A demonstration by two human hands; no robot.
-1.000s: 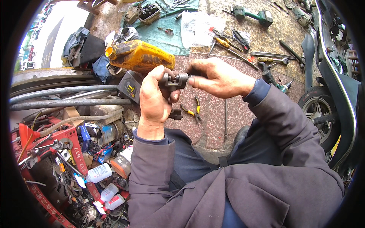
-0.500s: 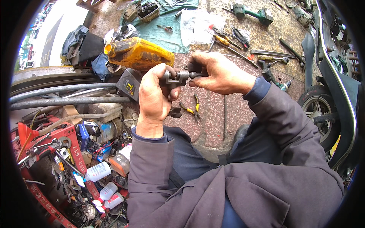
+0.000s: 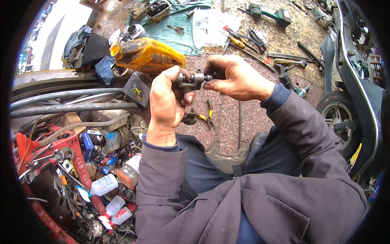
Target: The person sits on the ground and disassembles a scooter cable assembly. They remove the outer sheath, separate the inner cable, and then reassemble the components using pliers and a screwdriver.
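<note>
My left hand (image 3: pixel 166 101) is wrapped round a dark metal chain breaker (image 3: pixel 192 82), a U-shaped tool with a screw through its body. Below the fist a dark end piece (image 3: pixel 188 118) sticks out, seemingly part of the same tool. At the tool's right end, my right hand (image 3: pixel 237 77) has thumb and forefinger closed round the screw's end, which the fingers partly hide. Just beyond my hands lies a dirty yellow jug (image 3: pixel 150 56) with an open mouth. On the floor beneath are yellow-handled pliers (image 3: pixel 206 115), their jaws apart.
Screwdrivers (image 3: pixel 239 42), a green cordless drill (image 3: pixel 270 15) and a green cloth (image 3: pixel 170 34) lie farther off. To the right stands a vehicle wheel (image 3: pixel 343 122) by a dark body panel. At left, a red metal frame (image 3: pixel 77 150) holds bottles (image 3: pixel 103 185), tools and clutter; grey pipes (image 3: pixel 73 106) run above it.
My right hand has shifted slightly at the screw, and its fingers have turned a little. The chain breaker has tilted slightly in my left hand, which keeps its hold.
</note>
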